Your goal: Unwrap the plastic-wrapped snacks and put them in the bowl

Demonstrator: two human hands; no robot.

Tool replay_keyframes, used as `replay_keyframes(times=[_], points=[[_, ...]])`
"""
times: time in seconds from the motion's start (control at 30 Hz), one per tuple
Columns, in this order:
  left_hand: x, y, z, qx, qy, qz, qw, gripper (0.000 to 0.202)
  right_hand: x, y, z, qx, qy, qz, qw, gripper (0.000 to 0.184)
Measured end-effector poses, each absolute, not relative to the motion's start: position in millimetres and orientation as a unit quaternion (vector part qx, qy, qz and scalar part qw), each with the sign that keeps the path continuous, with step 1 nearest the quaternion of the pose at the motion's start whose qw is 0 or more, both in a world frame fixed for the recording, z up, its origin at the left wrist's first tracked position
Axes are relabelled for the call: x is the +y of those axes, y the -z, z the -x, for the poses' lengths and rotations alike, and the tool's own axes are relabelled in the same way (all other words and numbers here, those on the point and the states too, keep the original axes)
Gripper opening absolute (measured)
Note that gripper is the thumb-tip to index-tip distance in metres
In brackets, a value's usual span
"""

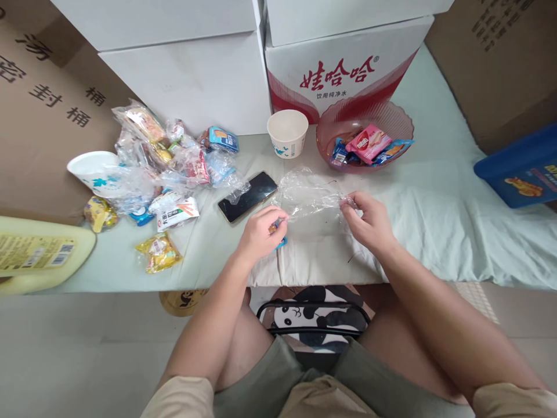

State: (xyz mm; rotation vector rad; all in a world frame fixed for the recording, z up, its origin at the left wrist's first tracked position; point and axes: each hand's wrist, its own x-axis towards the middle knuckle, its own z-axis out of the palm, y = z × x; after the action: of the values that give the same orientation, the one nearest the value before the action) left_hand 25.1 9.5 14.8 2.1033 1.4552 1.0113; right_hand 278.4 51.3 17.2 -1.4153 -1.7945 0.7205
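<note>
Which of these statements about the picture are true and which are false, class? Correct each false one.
1. The left hand and right hand both hold clear plastic. True.
2. A pink packet lies in the bowl. True.
3. The phone lies inside the bowl. False: the phone lies on the cloth.
4. The upright cup stands right of the bowl. False: the upright cup stands left of it.

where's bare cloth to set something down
Bare cloth shows between the pink bowl and blue container, and between the nearest yellow packet and left hand. It's crowded at the snack pile, by the phone, and around the clear bag.
</note>
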Motion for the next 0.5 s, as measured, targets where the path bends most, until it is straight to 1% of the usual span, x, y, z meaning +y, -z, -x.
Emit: replay_keyframes(times=[0.2,0.5], points=[[9.0,-16.1,-25.4,0.543,-0.353,-0.74,0.181,0.012,49.9,-19.0,-276.5,-0.704,-0.289,0.559,0.33,0.021],[6.4,-12.4,-25.6,0.568,-0.297,-0.742,0.197,0.015,48.3,-21.1,-273.8,-0.71,-0.306,0.556,0.304,0.014]])
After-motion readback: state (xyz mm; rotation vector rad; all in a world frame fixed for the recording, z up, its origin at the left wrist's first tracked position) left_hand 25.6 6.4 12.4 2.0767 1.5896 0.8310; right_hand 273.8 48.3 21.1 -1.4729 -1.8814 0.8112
